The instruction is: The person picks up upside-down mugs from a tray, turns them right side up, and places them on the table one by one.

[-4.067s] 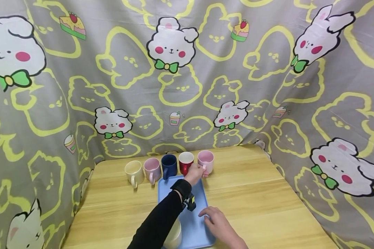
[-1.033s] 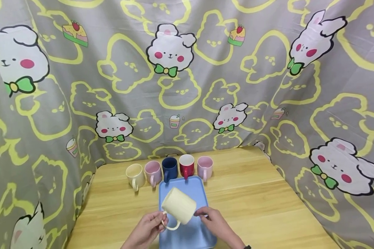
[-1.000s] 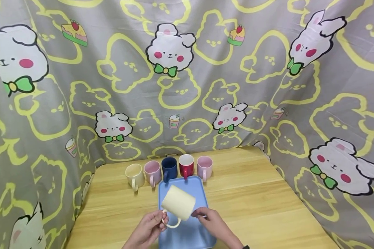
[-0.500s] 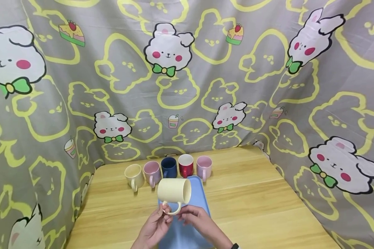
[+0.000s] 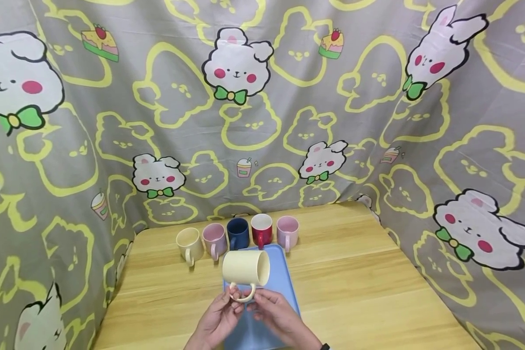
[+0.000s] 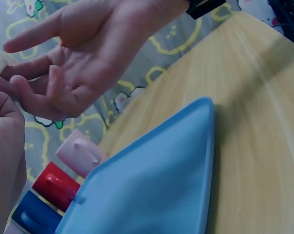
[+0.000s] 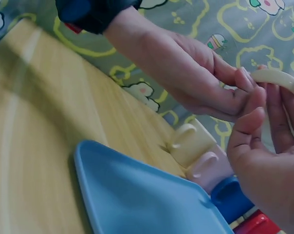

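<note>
A cream mug (image 5: 244, 267) is held in the air above the blue tray (image 5: 284, 272), lying on its side with its mouth to the right and its handle downward. My left hand (image 5: 218, 317) pinches the left part of that handle between thumb and fingers. Close against the handle's right side, my right hand (image 5: 282, 316) has its fingertips touching it. In the left wrist view, the thumb of the right hand (image 6: 101, 56) stands apart from its loosely bent fingers. Only the handle (image 7: 278, 79) of the mug shows in the right wrist view.
Along the back of the wooden table (image 5: 358, 272) several mugs stand upright in a row: a cream mug (image 5: 189, 243), a mauve mug (image 5: 214, 240), a navy mug (image 5: 238, 233), a red mug (image 5: 262, 230) and a pink mug (image 5: 288, 232). Patterned curtains (image 5: 253, 131) enclose the table.
Earlier the cream mug stood on the tray while my left hand reached to the pink mug. Since then it was lifted and turned from a slant to level. My right hand came to its handle.
</note>
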The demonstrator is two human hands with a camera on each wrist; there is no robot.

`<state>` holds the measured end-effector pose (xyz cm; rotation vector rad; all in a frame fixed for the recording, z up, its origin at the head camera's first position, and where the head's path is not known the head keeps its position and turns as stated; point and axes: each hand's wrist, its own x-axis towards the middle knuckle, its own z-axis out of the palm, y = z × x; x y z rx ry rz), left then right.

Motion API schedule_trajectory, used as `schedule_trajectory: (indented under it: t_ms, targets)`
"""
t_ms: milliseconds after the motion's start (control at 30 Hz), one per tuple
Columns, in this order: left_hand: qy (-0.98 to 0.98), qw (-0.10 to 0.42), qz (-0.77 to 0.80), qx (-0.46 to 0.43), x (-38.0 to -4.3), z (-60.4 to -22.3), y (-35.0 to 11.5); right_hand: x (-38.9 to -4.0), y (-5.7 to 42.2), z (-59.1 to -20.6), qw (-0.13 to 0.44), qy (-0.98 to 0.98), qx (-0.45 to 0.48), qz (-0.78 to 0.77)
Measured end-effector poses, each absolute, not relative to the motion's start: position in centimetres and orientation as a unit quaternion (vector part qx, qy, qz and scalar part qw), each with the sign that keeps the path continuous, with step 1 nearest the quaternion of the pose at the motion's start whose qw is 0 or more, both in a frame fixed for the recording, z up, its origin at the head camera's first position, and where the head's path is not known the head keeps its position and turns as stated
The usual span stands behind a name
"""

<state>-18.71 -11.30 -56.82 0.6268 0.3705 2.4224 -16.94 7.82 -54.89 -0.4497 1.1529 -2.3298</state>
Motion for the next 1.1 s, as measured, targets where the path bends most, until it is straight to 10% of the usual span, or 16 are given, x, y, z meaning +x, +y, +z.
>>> schedule_trajectory:
  t_ms: [900,1100]
  targets:
    - [0.278,0.352,0.88,0.16,-18.2,-56.9,-11.9,-16.3,6.8,-54.2,0.156,0.468,-0.175,-0.852]
    - [0.532,0.282,0.79,0.119,-18.4,-55.9,-13.0,-17.4,9.1,-53.7,0.098,0.579,-0.143,-0.797]
